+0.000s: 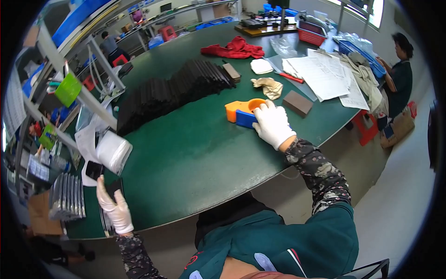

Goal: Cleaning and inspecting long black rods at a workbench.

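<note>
My right hand (273, 124), in a white glove, grips an orange and blue tape dispenser (245, 119) on the green table. Fingers wrap over its right side, hiding part of it. At the near left corner, my gloved left hand (115, 208) has its fingers stretched out and the thumb apart. It is over or against a small stack of thin dark pieces (106, 221); whether it touches them I cannot tell. Just beyond its fingertips lies a black object (94, 169), beside a roll of white wrapping (114, 151).
A long row of black strips (172, 88) crosses the table's far side. Right of it lie a brown block (298, 103), a crumpled tan glove (268, 87), a red cloth (233, 48) and paper sheets (320, 74). A metal shelf post (88, 97) borders the left; a person (400, 79) stands right.
</note>
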Action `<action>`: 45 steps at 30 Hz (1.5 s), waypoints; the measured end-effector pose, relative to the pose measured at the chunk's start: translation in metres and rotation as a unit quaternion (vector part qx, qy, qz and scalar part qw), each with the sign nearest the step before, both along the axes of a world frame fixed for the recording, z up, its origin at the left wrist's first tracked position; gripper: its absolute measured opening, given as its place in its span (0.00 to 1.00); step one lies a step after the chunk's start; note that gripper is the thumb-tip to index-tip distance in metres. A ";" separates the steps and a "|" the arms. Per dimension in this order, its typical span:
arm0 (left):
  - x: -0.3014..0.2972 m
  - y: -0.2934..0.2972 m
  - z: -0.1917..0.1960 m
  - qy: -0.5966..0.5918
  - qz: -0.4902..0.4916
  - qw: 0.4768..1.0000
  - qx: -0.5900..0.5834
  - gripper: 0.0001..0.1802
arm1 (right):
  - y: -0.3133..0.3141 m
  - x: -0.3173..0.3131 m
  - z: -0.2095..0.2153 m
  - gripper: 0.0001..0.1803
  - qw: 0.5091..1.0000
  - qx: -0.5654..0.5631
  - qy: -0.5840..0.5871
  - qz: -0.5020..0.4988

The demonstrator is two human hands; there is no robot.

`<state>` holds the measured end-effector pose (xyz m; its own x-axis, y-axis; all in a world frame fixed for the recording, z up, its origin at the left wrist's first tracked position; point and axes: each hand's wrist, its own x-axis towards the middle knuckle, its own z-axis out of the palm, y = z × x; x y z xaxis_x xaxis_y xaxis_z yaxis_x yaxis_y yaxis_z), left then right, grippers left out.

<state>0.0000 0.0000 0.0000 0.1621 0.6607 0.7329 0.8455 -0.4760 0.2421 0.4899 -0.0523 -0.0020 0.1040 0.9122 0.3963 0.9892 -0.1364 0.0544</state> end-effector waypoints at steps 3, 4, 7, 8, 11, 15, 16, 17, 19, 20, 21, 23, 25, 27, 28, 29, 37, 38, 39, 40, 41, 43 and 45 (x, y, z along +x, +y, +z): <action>0.078 0.005 -0.011 0.011 -0.105 0.994 -0.021 0.35 | 0.013 0.039 -0.006 0.15 0.998 0.062 -0.006 0.027; 0.093 0.009 -0.011 0.030 -0.133 0.990 -0.024 0.36 | 0.017 0.046 -0.007 0.15 0.998 0.053 0.019 0.004; 0.139 0.019 -0.014 0.071 -0.209 0.975 -0.015 0.37 | 0.032 0.081 -0.014 0.15 0.996 0.068 0.044 -0.035; 0.153 0.021 -0.015 0.077 -0.222 0.972 -0.016 0.36 | 0.037 0.095 -0.019 0.15 0.994 0.081 0.042 -0.057; 0.179 0.029 -0.009 0.085 -0.264 0.961 -0.015 0.35 | 0.050 0.122 -0.023 0.15 0.990 0.121 0.038 -0.066; 0.205 0.044 -0.015 0.079 -0.281 0.955 -0.044 0.34 | 0.060 0.141 -0.014 0.19 0.992 0.045 -0.016 -0.117; 0.203 0.046 -0.022 0.074 -0.275 0.958 -0.044 0.34 | 0.066 0.124 -0.002 0.21 0.989 0.037 -0.027 -0.141; 0.200 0.048 -0.031 0.067 -0.273 0.959 -0.045 0.34 | 0.068 0.110 0.011 0.23 0.984 0.030 -0.040 -0.169; 0.195 0.054 -0.040 0.034 -0.285 0.952 -0.104 0.33 | 0.080 0.090 0.031 0.26 0.991 0.109 -0.070 -0.014; 0.192 0.056 -0.041 0.006 -0.287 0.952 -0.108 0.32 | 0.090 0.072 0.047 0.25 0.994 0.099 -0.031 0.036; 0.189 0.055 -0.038 -0.022 -0.290 0.950 -0.115 0.31 | 0.101 0.050 0.057 0.25 0.993 0.085 0.008 0.084; 0.192 0.050 -0.036 -0.017 -0.303 0.945 -0.119 0.30 | 0.130 0.034 0.060 0.24 0.978 0.127 -0.015 0.165; 0.189 0.047 -0.028 -0.029 -0.342 0.930 -0.129 0.28 | 0.176 0.020 0.062 0.24 0.966 0.121 0.022 0.228; 0.179 0.042 -0.025 -0.034 -0.345 0.924 -0.160 0.28 | 0.227 0.001 0.062 0.25 0.960 0.105 0.073 0.249; 0.180 0.042 -0.024 -0.033 -0.349 0.921 -0.172 0.28 | 0.253 -0.001 0.062 0.26 0.965 0.087 0.077 0.237; 0.179 0.044 -0.028 -0.040 -0.362 0.912 -0.187 0.28 | 0.280 -0.005 0.060 0.27 0.967 0.071 0.086 0.230; 0.185 0.048 -0.021 -0.055 -0.358 0.900 -0.240 0.26 | 0.409 0.016 0.034 0.37 0.962 -0.141 0.191 0.131; 0.183 0.046 -0.019 -0.056 -0.375 0.894 -0.237 0.26 | 0.414 0.014 0.039 0.36 0.957 -0.159 0.190 0.154; 0.182 0.045 -0.020 -0.062 -0.374 0.891 -0.249 0.26 | 0.415 0.014 0.042 0.35 0.951 -0.177 0.186 0.173; 0.181 0.046 -0.021 -0.058 -0.367 0.895 -0.246 0.26 | 0.413 0.007 0.047 0.34 0.950 -0.183 0.196 0.159; 0.181 0.046 -0.022 -0.055 -0.362 0.898 -0.242 0.26 | 0.412 0.008 0.039 0.33 0.943 -0.197 0.222 0.151; 0.179 0.048 -0.023 -0.058 -0.368 0.895 -0.244 0.27 | 0.403 0.001 0.038 0.33 0.950 -0.187 0.211 0.133; 0.180 0.048 -0.029 -0.055 -0.359 0.902 -0.233 0.26 | 0.390 -0.003 0.041 0.32 0.951 -0.192 0.209 0.122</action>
